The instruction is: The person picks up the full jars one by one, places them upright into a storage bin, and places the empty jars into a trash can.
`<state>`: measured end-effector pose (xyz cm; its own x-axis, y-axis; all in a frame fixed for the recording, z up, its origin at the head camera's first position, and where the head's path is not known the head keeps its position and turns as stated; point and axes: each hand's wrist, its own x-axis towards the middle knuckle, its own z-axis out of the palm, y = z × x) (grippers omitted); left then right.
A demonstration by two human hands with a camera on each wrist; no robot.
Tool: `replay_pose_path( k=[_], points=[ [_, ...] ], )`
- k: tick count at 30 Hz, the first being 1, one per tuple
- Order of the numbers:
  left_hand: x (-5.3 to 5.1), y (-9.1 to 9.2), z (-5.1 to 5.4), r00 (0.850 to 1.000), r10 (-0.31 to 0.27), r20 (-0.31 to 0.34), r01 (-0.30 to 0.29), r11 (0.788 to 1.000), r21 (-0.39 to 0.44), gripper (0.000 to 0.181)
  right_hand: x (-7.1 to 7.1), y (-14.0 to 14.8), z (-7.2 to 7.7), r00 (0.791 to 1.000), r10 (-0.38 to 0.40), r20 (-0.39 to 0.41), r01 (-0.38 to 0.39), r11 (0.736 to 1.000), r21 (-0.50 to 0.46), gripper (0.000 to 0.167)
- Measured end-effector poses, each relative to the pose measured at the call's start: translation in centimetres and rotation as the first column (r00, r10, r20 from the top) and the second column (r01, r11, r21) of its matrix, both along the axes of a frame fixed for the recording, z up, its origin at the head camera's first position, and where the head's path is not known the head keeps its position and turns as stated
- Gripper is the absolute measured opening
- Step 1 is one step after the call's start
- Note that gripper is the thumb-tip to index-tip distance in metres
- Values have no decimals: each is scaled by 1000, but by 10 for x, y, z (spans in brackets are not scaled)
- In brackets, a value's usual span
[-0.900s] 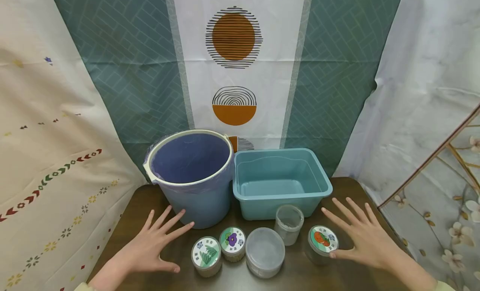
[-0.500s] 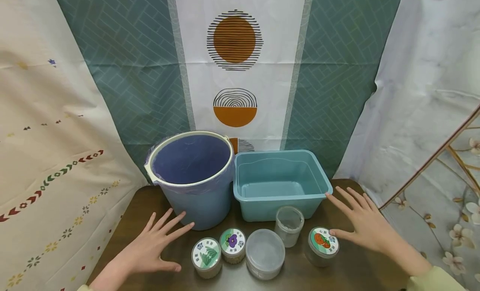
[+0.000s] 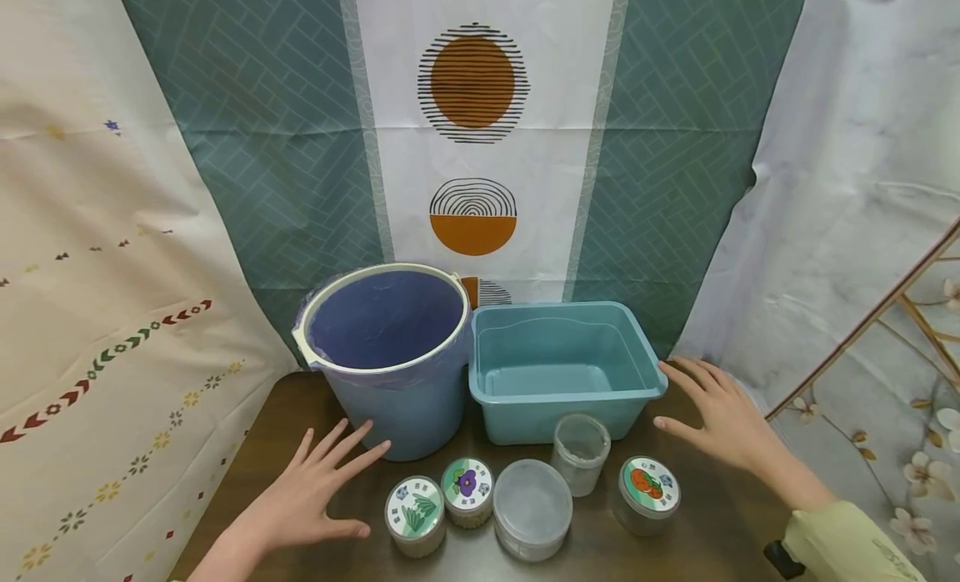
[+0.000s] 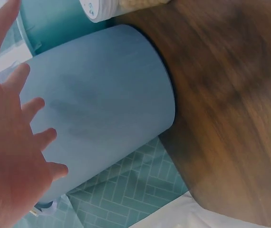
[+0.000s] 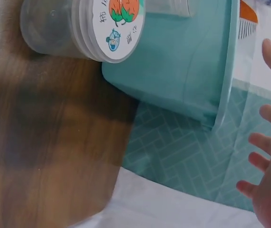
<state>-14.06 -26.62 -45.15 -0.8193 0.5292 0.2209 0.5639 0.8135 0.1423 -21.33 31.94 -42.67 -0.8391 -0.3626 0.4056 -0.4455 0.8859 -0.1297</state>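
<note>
The work looks barely begun, with nothing lifted and any handling seemingly left to do: the left hand (image 3: 300,500), lower left, and the right hand (image 3: 720,417), right of centre, are well apart, fingers spread, holding nothing. Counted, there are one blue bucket (image 3: 405,415), left of centre; one teal basin (image 3: 525,419), just beside it; one leaf jar (image 3: 415,515), one flower jar (image 3: 468,492), one wide tub (image 3: 532,507) and one clear cup (image 3: 581,454), lower centre; and one red-fruit jar (image 3: 648,492), lower right. All stand on the surface (image 3: 720,515).
</note>
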Motion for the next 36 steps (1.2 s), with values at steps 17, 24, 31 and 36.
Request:
replay_pose_path(
  k=[17,24,31,36],
  points=[
    [0,9,-6,999,32,25,-34,996,88,96,-35,-6,-28,991,-59,116,87,962,-260,70],
    [-1,12,-11,996,80,36,-84,989,123,100,-43,-10,-39,981,-78,179,137,928,-347,71],
    [-2,17,-14,996,84,35,-88,986,143,102,-44,-18,-44,968,-96,232,185,897,-402,76],
    [-2,19,-15,996,88,34,-92,984,154,103,-40,-22,-47,947,-130,294,260,849,-461,81]
  ],
)
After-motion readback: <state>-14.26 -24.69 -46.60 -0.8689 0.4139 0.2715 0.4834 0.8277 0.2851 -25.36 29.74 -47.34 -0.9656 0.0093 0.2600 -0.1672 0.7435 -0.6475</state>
